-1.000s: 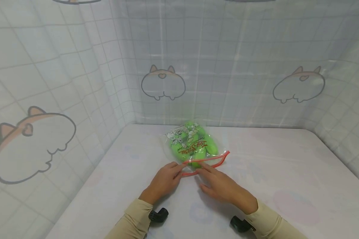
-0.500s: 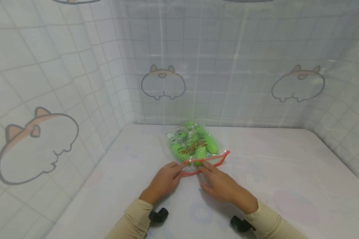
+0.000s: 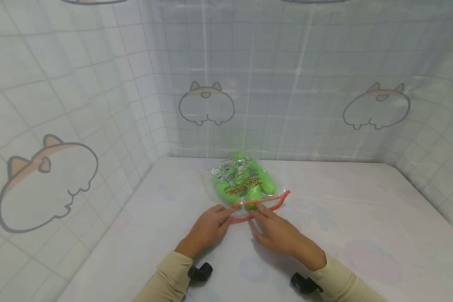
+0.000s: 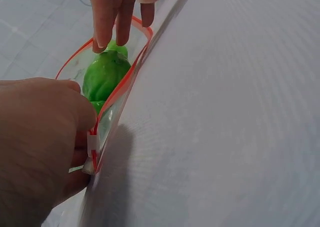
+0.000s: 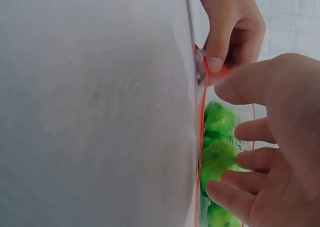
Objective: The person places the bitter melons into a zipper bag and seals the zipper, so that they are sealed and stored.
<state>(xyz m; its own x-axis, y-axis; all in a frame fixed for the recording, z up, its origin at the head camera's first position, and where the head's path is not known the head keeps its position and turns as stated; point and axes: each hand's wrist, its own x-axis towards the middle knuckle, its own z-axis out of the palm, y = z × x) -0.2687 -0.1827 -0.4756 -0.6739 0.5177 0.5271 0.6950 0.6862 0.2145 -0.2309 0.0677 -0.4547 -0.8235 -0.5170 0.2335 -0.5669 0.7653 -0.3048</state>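
Note:
A clear zip bag [image 3: 288,192] with a red zip edge and printed "Toy Story" lettering lies on the table, its mouth gaping toward me. Inside are several bright green, rounded, elongated pieces [image 3: 267,184], lobed and glossy in the wrist views. My left hand [image 3: 207,226] pinches the left corner of the mouth, beside a small white slider [image 4: 93,143]. My right hand [image 3: 281,235] has its fingers loosely extended at the mouth, fingertips close over the nearest green pieces. In the right wrist view the right hand's thumb [image 5: 245,84] is apart from the fingers.
The pale table [image 3: 343,201] stretches to both sides of the bag. White grid-patterned curtains [image 3: 287,84] with printed animal outlines rise at the back and sides. A dark wrist camera [image 3: 200,272] sits at the left cuff and another camera [image 3: 303,283] at the right.
My right fingers have shifted slightly to the right along the bag's mouth, and the nearest green piece has moved a little with them. My left hand has kept its hold on the corner.

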